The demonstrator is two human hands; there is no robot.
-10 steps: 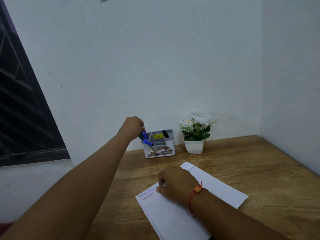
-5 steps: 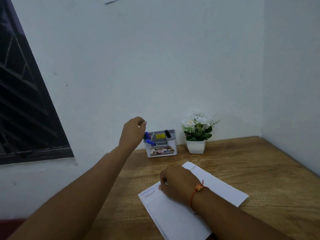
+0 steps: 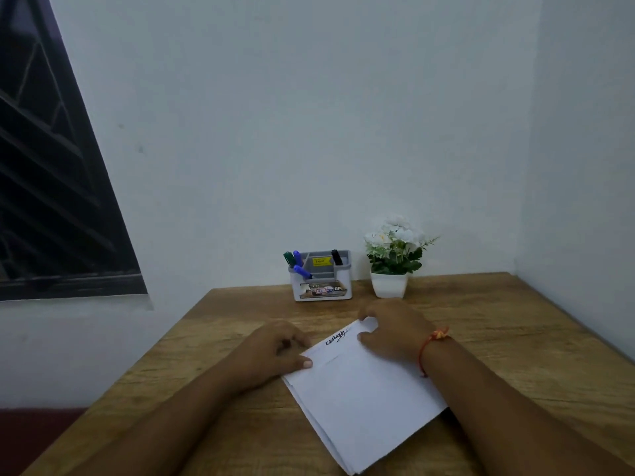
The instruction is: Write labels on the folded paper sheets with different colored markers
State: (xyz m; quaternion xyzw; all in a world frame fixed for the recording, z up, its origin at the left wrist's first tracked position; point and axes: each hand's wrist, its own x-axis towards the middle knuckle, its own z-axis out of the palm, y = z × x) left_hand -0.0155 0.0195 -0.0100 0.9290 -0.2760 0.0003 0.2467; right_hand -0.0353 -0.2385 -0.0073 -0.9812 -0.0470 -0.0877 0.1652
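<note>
A stack of folded white paper sheets lies on the wooden table in front of me. The top sheet bears a short black handwritten label near its far edge. My left hand holds the stack's left corner, thumb on top and fingers curled at the edge. My right hand, with a red thread at the wrist, pinches the far corner of the top sheet. Green, blue and black markers stand in a grey holder at the back of the table; neither hand holds a marker.
A white pot of white flowers stands right of the holder against the wall. White walls close the table at the back and right. A dark barred window is at the left, beyond the table's left edge.
My left hand has come back from the marker holder to the stack's left corner. My right hand shifted to the far corner. The sheets now lie as one stack with a black label on top.
</note>
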